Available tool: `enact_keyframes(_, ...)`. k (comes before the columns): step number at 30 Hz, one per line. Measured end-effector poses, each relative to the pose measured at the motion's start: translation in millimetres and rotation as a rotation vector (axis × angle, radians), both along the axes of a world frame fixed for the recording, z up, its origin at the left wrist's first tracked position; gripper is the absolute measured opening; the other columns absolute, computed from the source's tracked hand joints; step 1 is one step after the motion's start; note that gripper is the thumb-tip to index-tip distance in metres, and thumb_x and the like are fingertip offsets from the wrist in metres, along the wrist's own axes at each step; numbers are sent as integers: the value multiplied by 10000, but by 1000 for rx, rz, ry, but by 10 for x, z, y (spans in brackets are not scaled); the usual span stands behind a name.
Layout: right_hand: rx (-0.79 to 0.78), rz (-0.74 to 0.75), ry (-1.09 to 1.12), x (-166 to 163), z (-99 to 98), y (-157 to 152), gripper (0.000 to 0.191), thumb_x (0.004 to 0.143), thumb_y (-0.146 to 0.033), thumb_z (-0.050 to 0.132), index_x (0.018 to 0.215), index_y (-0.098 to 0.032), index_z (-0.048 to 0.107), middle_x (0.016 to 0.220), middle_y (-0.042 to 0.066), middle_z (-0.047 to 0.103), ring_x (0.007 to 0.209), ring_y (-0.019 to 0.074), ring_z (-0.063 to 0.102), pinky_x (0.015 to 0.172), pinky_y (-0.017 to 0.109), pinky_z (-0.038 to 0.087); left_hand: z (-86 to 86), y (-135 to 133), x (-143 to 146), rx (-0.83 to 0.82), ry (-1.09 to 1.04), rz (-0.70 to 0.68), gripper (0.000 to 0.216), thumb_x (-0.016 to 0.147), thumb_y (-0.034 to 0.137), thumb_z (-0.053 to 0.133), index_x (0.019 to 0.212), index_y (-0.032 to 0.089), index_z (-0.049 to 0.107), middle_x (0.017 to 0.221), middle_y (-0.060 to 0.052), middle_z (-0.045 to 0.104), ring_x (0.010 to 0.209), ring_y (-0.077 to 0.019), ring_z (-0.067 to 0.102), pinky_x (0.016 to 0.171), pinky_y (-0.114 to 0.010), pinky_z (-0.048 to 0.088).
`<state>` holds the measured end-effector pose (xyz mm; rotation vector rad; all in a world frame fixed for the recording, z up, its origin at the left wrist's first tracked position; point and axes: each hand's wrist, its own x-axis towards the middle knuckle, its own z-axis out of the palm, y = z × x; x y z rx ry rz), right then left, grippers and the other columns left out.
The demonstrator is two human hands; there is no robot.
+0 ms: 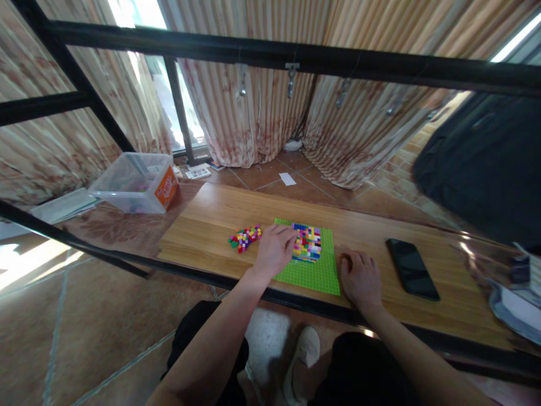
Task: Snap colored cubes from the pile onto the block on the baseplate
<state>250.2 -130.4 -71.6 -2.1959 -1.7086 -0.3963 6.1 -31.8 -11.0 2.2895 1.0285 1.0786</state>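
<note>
A block of multicoloured toy building bricks (307, 243) is built up on a bright green studded baseplate (315, 277). My left hand (275, 249) reaches over the plate's left part, its fingers closed and bent down at the left edge of the built bricks. Whatever its fingertips hold is hidden. Just past the plate's right edge, my right hand (361, 277) rests on the wooden tabletop, fingers loosely bent and the thumb apart, with nothing visible in it. A small pile of loose bricks (245, 238) lies left of the baseplate.
A black phone (412, 268) lies on the wooden table (211, 225), right of my right hand. Beyond the left end stands a clear plastic box (139, 183) with an orange label. A dark metal bar (270, 51) crosses above, with small clips hanging from it.
</note>
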Motion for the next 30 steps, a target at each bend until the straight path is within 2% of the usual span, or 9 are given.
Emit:
enact_keyframes(8,7,-3,16,-20,21,-5,244,908,-253,435,986,-165,649,993,118,648,925,257,526,802,372,375,9,68,-1,16,135,2,232,942,189,499,1133,199,630,988,-44,712,979,-218,573,940,-380,415)
enact_keyframes(14,0,-2,36,-23,27,-5,248,907,-248,424,988,-167,644,1025,122,648,935,256,524,826,383,375,43,97,-1,54,192,-53,217,966,207,467,970,206,684,989,-46,712,971,-216,566,937,-378,402)
enact_keyframes(21,13,0,27,-23,21,-5,239,905,-248,439,987,-165,648,1002,117,655,933,258,531,820,380,378,-28,111,7,88,153,-68,216,951,188,510,932,211,724,992,-31,725,978,-211,576,941,-382,405)
enact_keyframes(30,-15,-17,27,-42,42,-11,245,919,-249,437,1003,-158,648,1035,121,659,960,256,530,822,373,381,-69,47,41,48,65,25,168,930,223,576,927,242,743,978,-24,739,985,-212,576,937,-398,398)
